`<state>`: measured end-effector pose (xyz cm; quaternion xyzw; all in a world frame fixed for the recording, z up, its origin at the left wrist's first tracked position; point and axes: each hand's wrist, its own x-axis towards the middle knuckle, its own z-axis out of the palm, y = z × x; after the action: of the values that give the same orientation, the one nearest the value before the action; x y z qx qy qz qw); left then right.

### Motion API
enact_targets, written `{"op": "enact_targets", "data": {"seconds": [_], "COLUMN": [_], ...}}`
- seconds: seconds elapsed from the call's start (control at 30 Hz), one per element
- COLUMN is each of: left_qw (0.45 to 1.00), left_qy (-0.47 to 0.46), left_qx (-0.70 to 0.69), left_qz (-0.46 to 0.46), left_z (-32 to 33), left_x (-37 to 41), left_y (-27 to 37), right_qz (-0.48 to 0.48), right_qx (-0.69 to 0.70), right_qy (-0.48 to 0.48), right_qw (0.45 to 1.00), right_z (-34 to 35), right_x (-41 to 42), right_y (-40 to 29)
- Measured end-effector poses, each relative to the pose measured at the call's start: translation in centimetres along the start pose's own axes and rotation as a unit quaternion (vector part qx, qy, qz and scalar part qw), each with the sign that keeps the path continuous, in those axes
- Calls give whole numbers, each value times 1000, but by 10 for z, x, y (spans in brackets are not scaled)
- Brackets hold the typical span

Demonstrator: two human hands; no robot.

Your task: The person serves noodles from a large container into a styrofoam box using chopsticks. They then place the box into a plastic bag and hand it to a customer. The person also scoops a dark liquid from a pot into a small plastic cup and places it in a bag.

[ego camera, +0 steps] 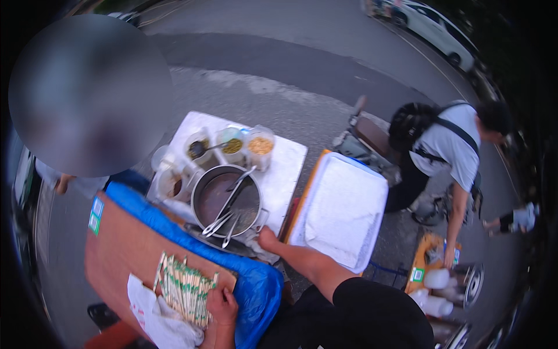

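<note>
A large metal pot (226,200) of dark liquid stands on a white-topped table, with metal tongs and other utensils resting in it. My right hand (268,239) is at the pot's lower right side, close to its handle (263,219); whether the fingers grip that handle is unclear. Lower left, my left hand (222,305) lies curled against a bundle of paper-wrapped chopsticks (185,288) on a brown board (117,253). A white plastic bag (152,309) lies beside the chopsticks. Behind the pot are tubs of green food and a tub of peanut-like pieces (260,146).
Blue plastic sheeting (257,279) edges the board. Right of the table stands a white tray covered by a cloth (344,213). A person with a backpack (453,135) reaches toward another stand with containers (438,279). Another person is at the left. A scooter (370,139) stands beyond the tray.
</note>
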<state>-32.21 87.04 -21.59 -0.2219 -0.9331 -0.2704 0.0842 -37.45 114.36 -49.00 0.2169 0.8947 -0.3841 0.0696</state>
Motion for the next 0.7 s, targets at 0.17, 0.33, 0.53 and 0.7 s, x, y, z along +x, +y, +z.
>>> {"op": "enact_targets", "data": {"seconds": [0.17,0.33,0.53,0.7], "left_qw": [1000,999,999,1000], "left_qy": [-14,-2,-26,12], "left_qx": [0,7,-36,2], "left_qz": [26,40,-1,14], "left_z": [5,8,-7,-19], "left_x": [0,-2,13,4], "left_y": [3,4,16,22], "right_qz": [-12,-53,-16,-190], "right_qx": [46,61,131,86], "right_qy": [38,11,-48,108], "right_qw": [998,997,990,972], "right_z": [-38,-36,-55,-78], "right_x": [-27,-28,-26,-82], "right_y": [-12,0,-2,-2]}}
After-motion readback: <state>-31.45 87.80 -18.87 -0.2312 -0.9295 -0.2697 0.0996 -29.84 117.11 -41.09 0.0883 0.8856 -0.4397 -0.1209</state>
